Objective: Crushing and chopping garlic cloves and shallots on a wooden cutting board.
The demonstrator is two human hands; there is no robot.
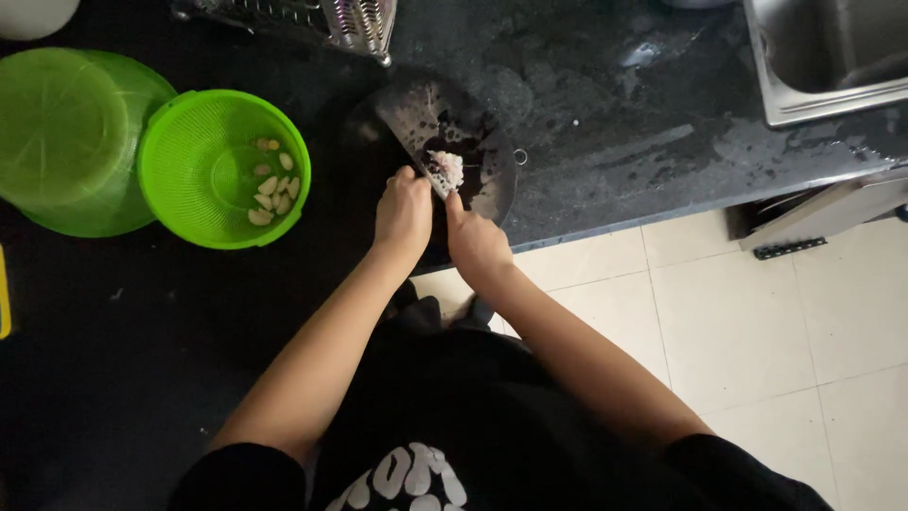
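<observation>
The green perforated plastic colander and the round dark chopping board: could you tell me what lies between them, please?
In the head view, only bare black countertop shows between the green perforated plastic colander and the round dark chopping board; the left hand sits at the board's near edge.

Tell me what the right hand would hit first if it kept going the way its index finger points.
The right hand points up along the cleaver blade, so it would likely meet the small pile of chopped garlic on the dark round board first, though depth is unclear.
</observation>
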